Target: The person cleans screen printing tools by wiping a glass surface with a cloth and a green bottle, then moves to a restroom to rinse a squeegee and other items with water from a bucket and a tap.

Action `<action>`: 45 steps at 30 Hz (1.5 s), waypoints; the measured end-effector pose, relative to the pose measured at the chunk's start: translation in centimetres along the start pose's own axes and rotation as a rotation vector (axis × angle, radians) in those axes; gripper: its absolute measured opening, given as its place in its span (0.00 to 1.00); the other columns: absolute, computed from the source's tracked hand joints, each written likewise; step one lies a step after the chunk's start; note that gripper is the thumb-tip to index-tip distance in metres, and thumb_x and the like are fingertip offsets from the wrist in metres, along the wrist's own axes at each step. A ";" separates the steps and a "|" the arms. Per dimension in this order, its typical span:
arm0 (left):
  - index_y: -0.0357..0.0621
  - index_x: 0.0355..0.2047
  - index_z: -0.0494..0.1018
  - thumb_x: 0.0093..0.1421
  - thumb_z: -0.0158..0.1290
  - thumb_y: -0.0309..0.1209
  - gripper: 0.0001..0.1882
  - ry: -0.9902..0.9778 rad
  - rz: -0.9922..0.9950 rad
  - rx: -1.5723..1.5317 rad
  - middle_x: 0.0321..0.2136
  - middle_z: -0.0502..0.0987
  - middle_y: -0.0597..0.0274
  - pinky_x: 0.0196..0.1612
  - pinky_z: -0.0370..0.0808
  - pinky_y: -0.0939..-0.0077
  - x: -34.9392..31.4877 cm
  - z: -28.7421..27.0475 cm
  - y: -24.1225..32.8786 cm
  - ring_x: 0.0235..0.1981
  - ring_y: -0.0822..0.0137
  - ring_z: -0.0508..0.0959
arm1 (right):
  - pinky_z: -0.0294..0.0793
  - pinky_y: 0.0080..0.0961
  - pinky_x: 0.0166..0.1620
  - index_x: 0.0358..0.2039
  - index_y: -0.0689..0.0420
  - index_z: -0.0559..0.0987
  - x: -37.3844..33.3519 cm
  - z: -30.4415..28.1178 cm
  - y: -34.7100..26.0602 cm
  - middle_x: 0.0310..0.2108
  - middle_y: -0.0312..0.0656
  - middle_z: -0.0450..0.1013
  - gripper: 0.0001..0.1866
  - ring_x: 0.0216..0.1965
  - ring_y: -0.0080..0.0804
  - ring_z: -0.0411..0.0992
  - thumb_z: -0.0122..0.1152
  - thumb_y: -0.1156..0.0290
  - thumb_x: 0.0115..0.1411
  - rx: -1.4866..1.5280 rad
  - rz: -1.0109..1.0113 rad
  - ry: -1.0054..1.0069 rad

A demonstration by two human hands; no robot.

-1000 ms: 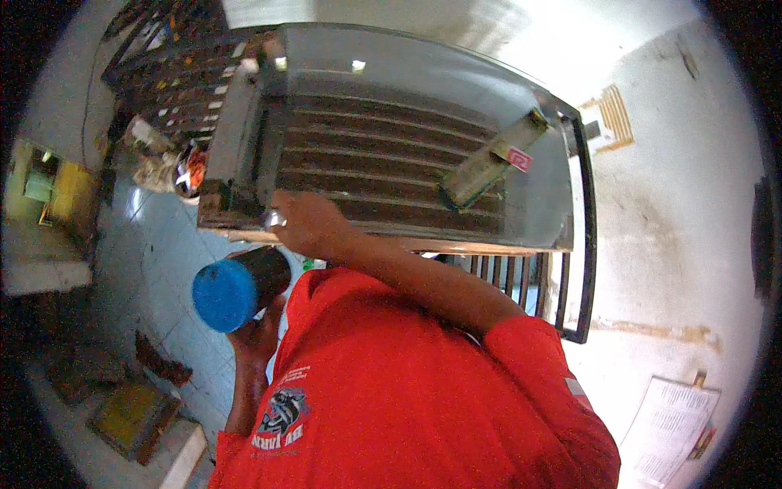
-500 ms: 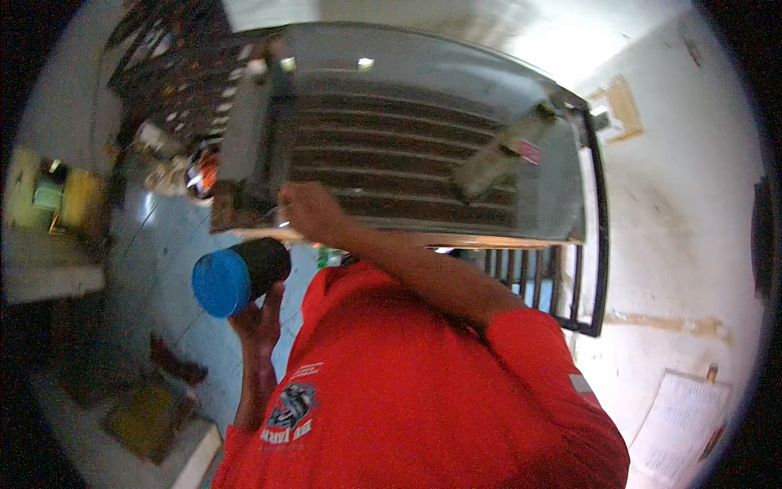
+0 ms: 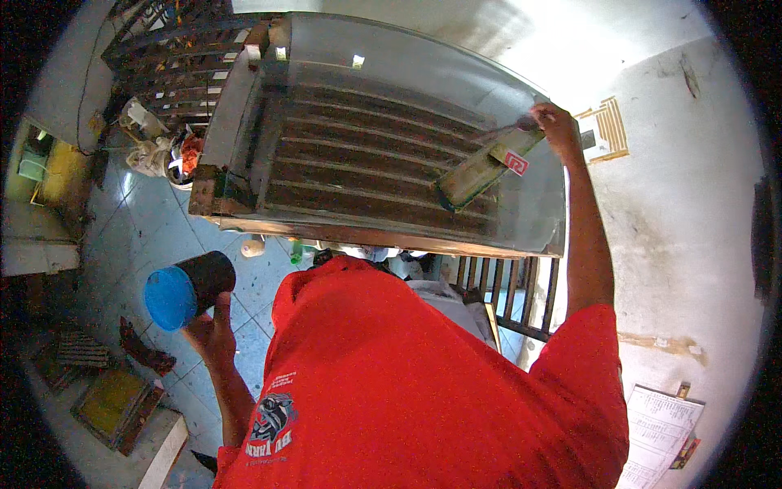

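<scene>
At the left, my left hand [image 3: 210,332] is wrapped round a dark cylindrical jar [image 3: 213,275] with a blue lid [image 3: 169,298]. The jar is tipped on its side in mid-air, lid toward the left. My right hand [image 3: 557,130] is stretched out to the far right corner of a glass-topped case [image 3: 366,175]. Its fingers are closed at a small dark thing too blurred to name. Just below these fingers, a long greenish flat object [image 3: 481,175] with a red-and-white label [image 3: 516,163] lies slanting on the glass.
Dark slats show beneath the glass. A wooden railing [image 3: 183,61] stands behind at the left, near bags and a tub [image 3: 175,167] on the blue tiled floor [image 3: 187,232]. A white wall [image 3: 660,244] rises on the right, with a clipboard of paper [image 3: 660,432] against it.
My right hand has moved from the case's near left corner to its far right corner. The jar in my left hand has shifted left and slightly down, away from my body.
</scene>
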State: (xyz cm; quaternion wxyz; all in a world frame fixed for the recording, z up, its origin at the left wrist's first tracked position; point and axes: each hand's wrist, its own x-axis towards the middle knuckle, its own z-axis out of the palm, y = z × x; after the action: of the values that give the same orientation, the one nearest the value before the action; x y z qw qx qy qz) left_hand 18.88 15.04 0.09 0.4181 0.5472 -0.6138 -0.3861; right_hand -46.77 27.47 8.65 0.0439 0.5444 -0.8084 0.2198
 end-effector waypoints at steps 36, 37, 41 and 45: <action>0.36 0.55 0.53 0.41 0.60 0.33 0.42 -1.101 -0.057 -0.348 0.45 0.66 0.56 0.50 0.63 0.74 -3.6 13.9 7.2 0.47 0.66 0.67 | 0.69 0.36 0.41 0.44 0.60 0.69 -14.1 2.0 -28.3 0.37 0.48 0.69 0.32 0.39 0.46 0.69 0.56 0.46 0.48 0.350 -0.381 -0.212; 0.36 0.55 0.53 0.41 0.60 0.33 0.42 -1.086 -0.067 -0.383 0.45 0.66 0.55 0.50 0.64 0.73 -2.6 13.4 7.5 0.46 0.66 0.67 | 0.70 0.36 0.40 0.43 0.61 0.69 -13.5 1.7 -29.0 0.37 0.49 0.69 0.32 0.38 0.46 0.69 0.56 0.45 0.48 0.309 -0.321 -0.207; 0.36 0.56 0.50 0.43 0.61 0.49 0.48 -1.096 -0.264 -0.769 0.47 0.65 0.51 0.46 0.70 0.68 0.3 10.6 6.4 0.46 0.60 0.70 | 0.70 0.35 0.37 0.39 0.62 0.69 -11.8 3.0 -33.5 0.35 0.49 0.68 0.30 0.35 0.48 0.69 0.51 0.44 0.52 0.248 -0.378 -0.032; 0.47 0.53 0.57 0.51 0.48 0.57 0.36 -1.265 -0.323 -0.883 0.42 0.70 0.54 0.38 0.76 0.62 3.1 7.2 6.0 0.40 0.57 0.74 | 0.69 0.36 0.36 0.39 0.60 0.67 -11.3 4.6 -38.2 0.33 0.50 0.67 0.27 0.34 0.49 0.69 0.49 0.46 0.54 0.294 -0.476 0.069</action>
State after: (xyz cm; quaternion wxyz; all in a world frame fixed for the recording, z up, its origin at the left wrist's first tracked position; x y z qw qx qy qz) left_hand 9.87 12.72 3.45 0.1072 0.0892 -0.4380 -0.8881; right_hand -7.09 23.49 12.75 0.0425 0.7115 -0.6153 0.3366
